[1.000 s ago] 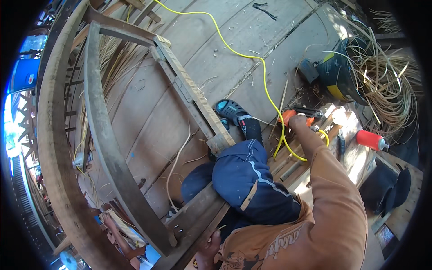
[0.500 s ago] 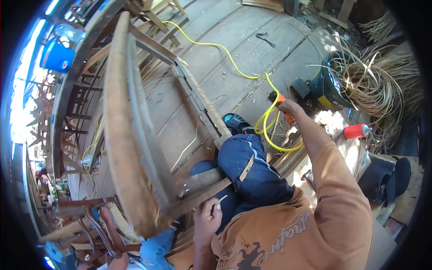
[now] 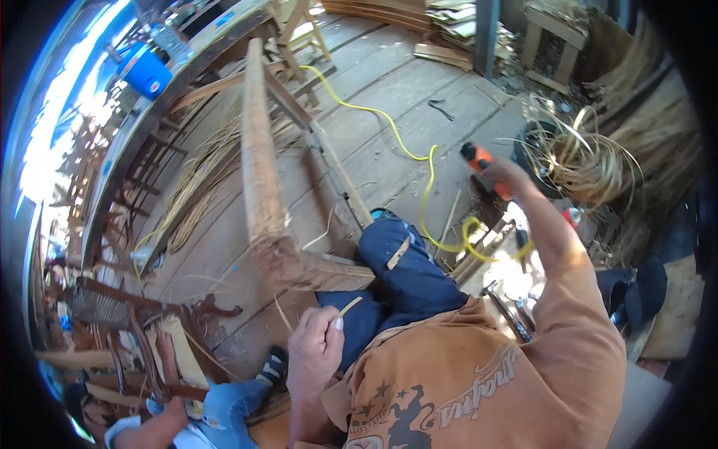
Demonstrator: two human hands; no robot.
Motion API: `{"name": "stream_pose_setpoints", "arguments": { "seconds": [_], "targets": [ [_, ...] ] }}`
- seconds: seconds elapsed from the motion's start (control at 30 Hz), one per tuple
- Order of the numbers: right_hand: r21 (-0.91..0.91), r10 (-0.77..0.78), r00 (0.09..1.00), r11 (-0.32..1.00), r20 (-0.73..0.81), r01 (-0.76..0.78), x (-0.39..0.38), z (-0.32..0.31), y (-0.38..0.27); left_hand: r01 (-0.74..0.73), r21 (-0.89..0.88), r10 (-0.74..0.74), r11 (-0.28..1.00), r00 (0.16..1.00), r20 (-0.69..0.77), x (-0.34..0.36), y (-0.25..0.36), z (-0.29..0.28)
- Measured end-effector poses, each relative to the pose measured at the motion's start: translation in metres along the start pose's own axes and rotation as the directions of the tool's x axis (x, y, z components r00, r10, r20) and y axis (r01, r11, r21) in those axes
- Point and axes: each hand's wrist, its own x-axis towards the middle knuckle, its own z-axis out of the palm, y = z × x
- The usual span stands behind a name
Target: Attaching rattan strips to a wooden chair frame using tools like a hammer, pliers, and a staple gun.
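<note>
Well, your right arm stretches forward, the right hand (image 3: 510, 175) wrapped round an orange-and-black tool (image 3: 479, 156) beside the coiled strips (image 3: 594, 161). Near your lap, your left hand (image 3: 315, 344) pinches a thin, pale sliver (image 3: 349, 306) between thumb and fingers.

Right fingers (image 3: 495, 170) around an orange tool (image 3: 479, 156), left fingers (image 3: 333, 338) pinching a thin strip (image 3: 351, 305), wooden frame (image 3: 260, 150), looping yellow cord (image 3: 423, 209)

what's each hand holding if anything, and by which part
The right hand holds an orange tool around its middle, orange showing both sides. The left hand pinches a thin pale strip behind its protruding end; the rest is hidden.
</note>
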Motion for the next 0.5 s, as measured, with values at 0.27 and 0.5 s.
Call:
{"name": "stream_pose_setpoints", "arguments": {
  "seconds": [0.27,0.5],
  "targets": [
    [0.726,-0.261,0.833,0.409,-0.487,0.553,-0.117,-0.036,-0.036,-0.101,0.404,0.168,0.909,0.977,-0.135,0.012,0.038,-0.043],
    [0.801,-0.306,0.776,0.065,-0.551,0.595,-0.177,0.0,-0.07,0.07,0.336,0.073,0.939,0.916,-0.393,0.03,0.06,-0.042]
  ]
}}
